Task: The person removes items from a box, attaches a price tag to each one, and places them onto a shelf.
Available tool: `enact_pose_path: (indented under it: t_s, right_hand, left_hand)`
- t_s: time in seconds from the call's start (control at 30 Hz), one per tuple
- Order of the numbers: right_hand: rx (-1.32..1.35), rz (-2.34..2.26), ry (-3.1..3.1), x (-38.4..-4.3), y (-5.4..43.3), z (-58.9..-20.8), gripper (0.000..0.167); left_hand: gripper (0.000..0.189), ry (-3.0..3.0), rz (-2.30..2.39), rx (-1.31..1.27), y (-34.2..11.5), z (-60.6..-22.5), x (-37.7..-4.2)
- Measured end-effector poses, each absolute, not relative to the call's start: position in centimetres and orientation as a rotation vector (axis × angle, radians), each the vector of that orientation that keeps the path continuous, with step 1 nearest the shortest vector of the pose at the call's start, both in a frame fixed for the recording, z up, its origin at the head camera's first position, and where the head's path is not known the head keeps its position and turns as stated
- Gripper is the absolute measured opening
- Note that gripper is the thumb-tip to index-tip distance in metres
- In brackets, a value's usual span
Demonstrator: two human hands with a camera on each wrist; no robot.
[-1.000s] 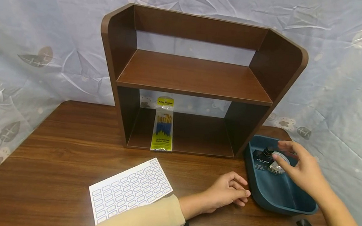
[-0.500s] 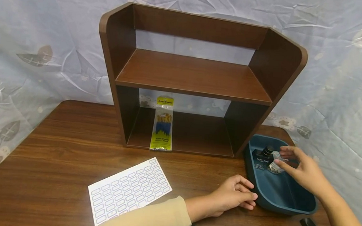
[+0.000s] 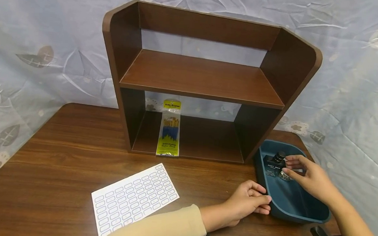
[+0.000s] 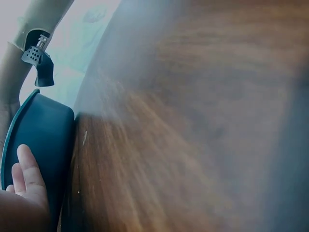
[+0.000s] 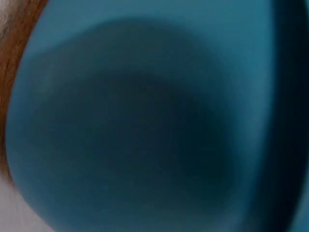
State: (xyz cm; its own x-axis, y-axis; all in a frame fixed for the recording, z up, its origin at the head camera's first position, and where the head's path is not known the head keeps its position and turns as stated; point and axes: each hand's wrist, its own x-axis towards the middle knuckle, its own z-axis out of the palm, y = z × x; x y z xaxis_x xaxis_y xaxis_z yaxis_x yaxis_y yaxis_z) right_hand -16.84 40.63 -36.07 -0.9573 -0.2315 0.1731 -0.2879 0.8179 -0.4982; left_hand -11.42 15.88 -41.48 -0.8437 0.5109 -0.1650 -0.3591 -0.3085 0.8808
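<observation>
A blue plastic bin [image 3: 295, 215] stands on the table at the right. My right hand [image 3: 312, 178] reaches into it, thumb and fingers around the upper part of a small clear jar [image 3: 285, 176] with speckled contents. The hand covers most of the jar. Beside the jar lies a black box [image 3: 271, 170] with pale lettering, a black cap [image 3: 280, 156] at its back edge. My left hand [image 3: 247, 204] touches the bin's outer left side. In the left wrist view its fingers [image 4: 30, 169] lie fairly straight along the wall. The right wrist view shows only blurred blue bin.
A brown two-tier shelf [image 3: 204, 77] stands behind. On its lower level is a pack of artist brushes [image 3: 169, 131]. A white sheet of blue-outlined labels [image 3: 135, 197] lies on the wooden table [image 3: 59, 168], partly under the left sleeve [image 3: 166, 226].
My right hand has moved left and down onto the jar, its fingers closing in around it. My left hand has slid right until it touches the bin.
</observation>
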Motion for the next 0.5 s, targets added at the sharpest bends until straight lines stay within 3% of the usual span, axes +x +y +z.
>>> enact_pose_path:
  t_s: [0.5]
  right_hand:
    - [0.414,0.662,-2.92,-17.63,40.04,-36.31,0.038]
  left_hand:
    - [0.017,1.37,2.229,0.152,16.53,-41.39,-12.25]
